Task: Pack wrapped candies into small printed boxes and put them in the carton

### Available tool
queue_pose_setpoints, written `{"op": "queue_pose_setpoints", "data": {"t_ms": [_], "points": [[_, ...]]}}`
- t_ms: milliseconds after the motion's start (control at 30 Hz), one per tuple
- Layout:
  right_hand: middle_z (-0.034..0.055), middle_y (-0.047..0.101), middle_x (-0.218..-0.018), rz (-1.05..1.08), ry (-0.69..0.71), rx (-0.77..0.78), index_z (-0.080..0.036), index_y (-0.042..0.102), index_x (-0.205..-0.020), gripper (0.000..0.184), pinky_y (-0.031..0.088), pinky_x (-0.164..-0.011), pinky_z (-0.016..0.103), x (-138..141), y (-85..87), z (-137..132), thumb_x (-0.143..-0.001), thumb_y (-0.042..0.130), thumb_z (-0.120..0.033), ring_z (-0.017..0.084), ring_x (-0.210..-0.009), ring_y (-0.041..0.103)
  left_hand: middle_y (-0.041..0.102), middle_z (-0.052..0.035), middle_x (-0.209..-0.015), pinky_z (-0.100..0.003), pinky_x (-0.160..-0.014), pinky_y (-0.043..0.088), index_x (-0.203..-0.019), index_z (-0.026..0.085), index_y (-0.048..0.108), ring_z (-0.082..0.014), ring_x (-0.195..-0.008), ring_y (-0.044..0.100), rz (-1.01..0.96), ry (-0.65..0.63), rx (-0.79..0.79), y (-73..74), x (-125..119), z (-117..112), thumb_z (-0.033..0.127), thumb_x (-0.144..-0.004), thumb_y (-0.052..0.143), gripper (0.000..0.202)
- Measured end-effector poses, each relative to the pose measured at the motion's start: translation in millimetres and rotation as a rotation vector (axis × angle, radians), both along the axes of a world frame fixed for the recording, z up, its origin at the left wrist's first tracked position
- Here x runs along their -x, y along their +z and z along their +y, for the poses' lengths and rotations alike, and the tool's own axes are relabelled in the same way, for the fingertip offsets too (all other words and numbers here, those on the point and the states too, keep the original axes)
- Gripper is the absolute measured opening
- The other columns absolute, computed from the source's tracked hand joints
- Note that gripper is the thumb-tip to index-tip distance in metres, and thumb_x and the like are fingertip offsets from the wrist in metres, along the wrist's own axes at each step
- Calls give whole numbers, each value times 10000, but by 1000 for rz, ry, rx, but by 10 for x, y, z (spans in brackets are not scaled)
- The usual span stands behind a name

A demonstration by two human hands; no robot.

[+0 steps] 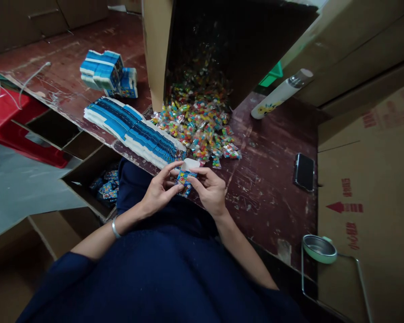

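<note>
Both my hands hold one small blue printed carton [185,177] over my lap at the table's near edge. Its white top flap stands open. My left hand [160,188] pinches the carton's left side, and my right hand [210,188] grips its right side with curled fingers. Just beyond lies a fanned row of flat blue-and-white carton blanks [131,130]. A heap of small colourful wrapped candies [198,128] spills onto the table from a tipped cardboard box [156,49].
Folded blue cartons [107,74] are stacked at the far left of the dark red table [265,179]. A cardboard bin [87,179] holding filled cartons sits at my left. A phone [304,171], a white bottle [279,94] and a green-rimmed cup [319,249] are at the right.
</note>
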State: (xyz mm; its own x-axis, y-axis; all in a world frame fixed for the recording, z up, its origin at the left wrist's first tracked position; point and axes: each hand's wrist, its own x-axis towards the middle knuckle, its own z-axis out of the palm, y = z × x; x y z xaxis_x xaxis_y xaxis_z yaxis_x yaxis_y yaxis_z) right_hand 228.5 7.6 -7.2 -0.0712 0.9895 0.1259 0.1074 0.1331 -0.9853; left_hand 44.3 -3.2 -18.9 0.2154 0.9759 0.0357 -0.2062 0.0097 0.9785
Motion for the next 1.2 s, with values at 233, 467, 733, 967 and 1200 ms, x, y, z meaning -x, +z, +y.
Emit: {"op": "queue_pose_setpoints", "data": {"t_ms": [233, 467, 733, 967, 1200], "points": [[30, 753, -863, -95, -91, -93, -219, 764, -858, 195, 591, -794, 329, 93, -50, 76, -913, 747, -405, 193, -800, 714, 649, -26, -1034, -186, -663, 582, -1456, 231, 527, -42, -585, 613, 278, 35, -249, -123, 44, 2, 253, -930, 693, 552], [46, 810, -922, 107, -142, 46, -216, 753, -924, 315, 641, -787, 344, 216, -76, 139, -777, 869, -469, 223, -836, 779, 707, -87, -1140, -320, -868, 646, -1417, 199, 574, -184, -897, 754, 110, 25, -110, -135, 72, -22, 360, -907, 741, 560], [77, 764, -1136, -132, -69, -177, -230, 728, -858, 185, 603, -926, 376, 213, -178, 72, -951, 704, -387, 236, -1035, 740, 653, -13, -905, -214, -652, 551, -1083, 184, 595, -129, -751, 638, -76, -46, 139, -103, 99, 108, 428, -725, 910, 535], [25, 753, -944, 42, -34, -87, -250, 646, -988, 244, 616, -828, 333, 313, -82, 169, -902, 775, -438, 188, -871, 741, 594, 25, -889, -178, -602, 526, -1084, 213, 497, -104, -721, 614, -39, 73, 131, -52, 104, 108, 365, -697, 921, 593], [33, 760, -862, -4, 118, 133, -216, 712, -829, 367, 606, -772, 343, 241, 112, 368, -727, 893, -518, 197, -804, 711, 611, 3, -942, -212, -649, 559, -1234, 221, 526, -89, -686, 603, 132, 83, 25, -51, 218, 86, 262, -776, 844, 559]]}}
